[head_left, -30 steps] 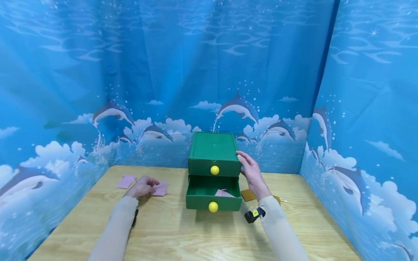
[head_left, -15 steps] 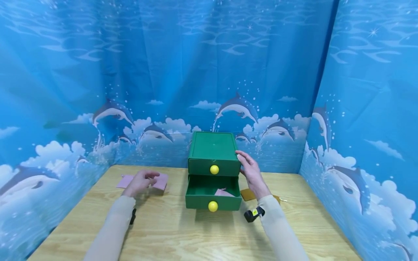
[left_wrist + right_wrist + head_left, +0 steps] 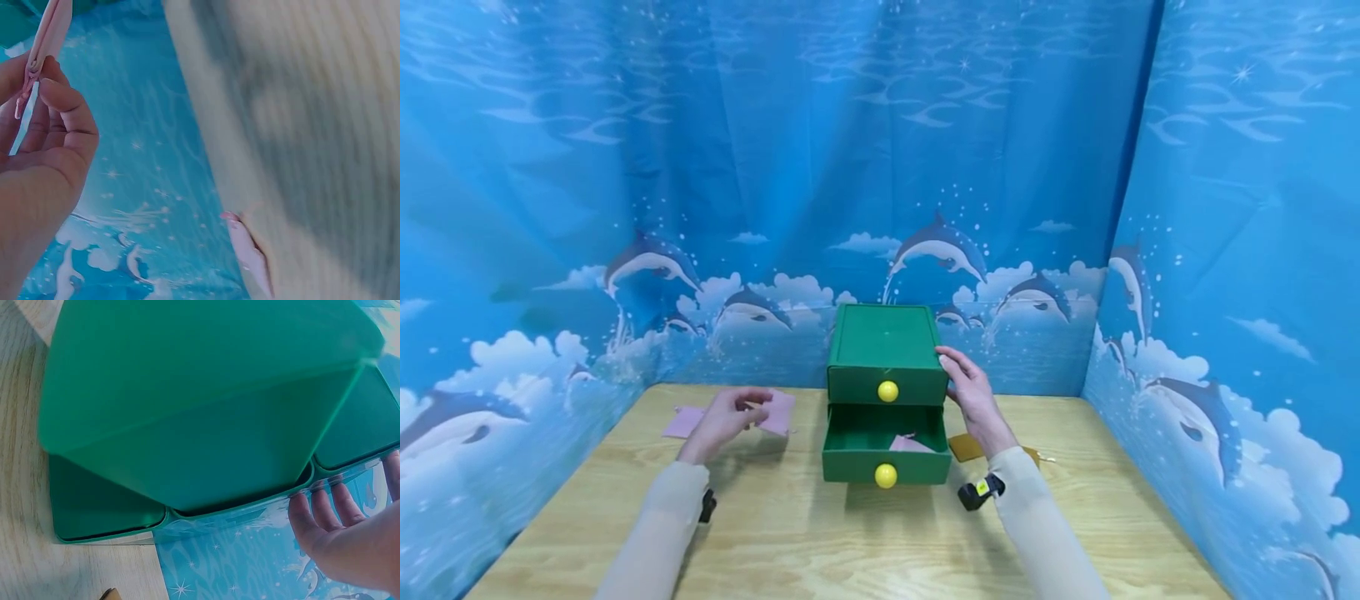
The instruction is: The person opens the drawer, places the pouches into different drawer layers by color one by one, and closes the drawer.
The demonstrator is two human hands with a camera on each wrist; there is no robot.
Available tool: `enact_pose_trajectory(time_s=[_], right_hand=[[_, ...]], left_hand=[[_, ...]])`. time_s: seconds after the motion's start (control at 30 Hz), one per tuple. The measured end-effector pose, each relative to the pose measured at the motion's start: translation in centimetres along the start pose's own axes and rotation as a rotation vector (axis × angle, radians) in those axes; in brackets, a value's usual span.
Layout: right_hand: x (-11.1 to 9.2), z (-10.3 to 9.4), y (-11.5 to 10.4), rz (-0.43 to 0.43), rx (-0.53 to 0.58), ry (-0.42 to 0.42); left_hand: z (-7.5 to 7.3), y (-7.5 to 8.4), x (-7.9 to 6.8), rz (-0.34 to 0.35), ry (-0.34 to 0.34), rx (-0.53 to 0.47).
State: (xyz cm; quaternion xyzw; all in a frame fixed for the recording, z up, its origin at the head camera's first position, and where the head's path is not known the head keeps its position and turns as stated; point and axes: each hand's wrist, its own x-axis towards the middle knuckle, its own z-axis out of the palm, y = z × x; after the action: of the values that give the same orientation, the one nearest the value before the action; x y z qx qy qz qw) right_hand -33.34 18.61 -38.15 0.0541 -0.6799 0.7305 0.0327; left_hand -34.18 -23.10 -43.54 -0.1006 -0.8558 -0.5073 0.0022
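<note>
My left hand pinches a small pink zip pouch by its edge, left of the green drawer unit. In the left wrist view, the zip pull hangs beside my thumb and fingers. Behind that hand a second pink pouch lies on the table. My right hand rests against the unit's right side, fingertips at the upper edge, thumb hidden in the right wrist view. Below the top drawer, the pulled-out drawer contains another pink pouch; both drawers have yellow knobs.
A brown flat item lies right of the unit, partly hidden under my right forearm, with a pale tassel-like end showing beyond it. The wooden table ends at blue dolphin-print curtains behind and to the right.
My left hand has lifted the pink pouch off the table and turned it more upright, moving it slightly away from me. My right hand stays on the drawer unit. The head view shifts slightly.
</note>
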Motion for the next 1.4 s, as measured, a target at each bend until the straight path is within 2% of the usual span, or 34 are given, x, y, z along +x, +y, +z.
enact_pose_trajectory(time_s=[0.17,0.6,0.77,1.23,1.4], right_hand=[[0.0,0.1,0.0,-0.004,-0.002,0.001],[0.1,0.1,-0.2,0.000,0.010,-0.009],[0.2,0.1,-0.1,0.011,0.011,0.006],[0.1,0.1,-0.1,0.010,0.007,0.009],[0.1,0.1,-0.1,0.009,0.010,0.005]], left_hand=[[0.2,1.1,-0.2,0.046,0.015,0.016],[0.1,3.3,-0.2,0.076,0.151,-0.182],[0.3,3.9,-0.2,0.086,0.167,-0.214],[0.4,5.3,-1.1,0.171,0.195,-0.239],[0.5,5.9,-1.4,0.196,0.178,-0.232]])
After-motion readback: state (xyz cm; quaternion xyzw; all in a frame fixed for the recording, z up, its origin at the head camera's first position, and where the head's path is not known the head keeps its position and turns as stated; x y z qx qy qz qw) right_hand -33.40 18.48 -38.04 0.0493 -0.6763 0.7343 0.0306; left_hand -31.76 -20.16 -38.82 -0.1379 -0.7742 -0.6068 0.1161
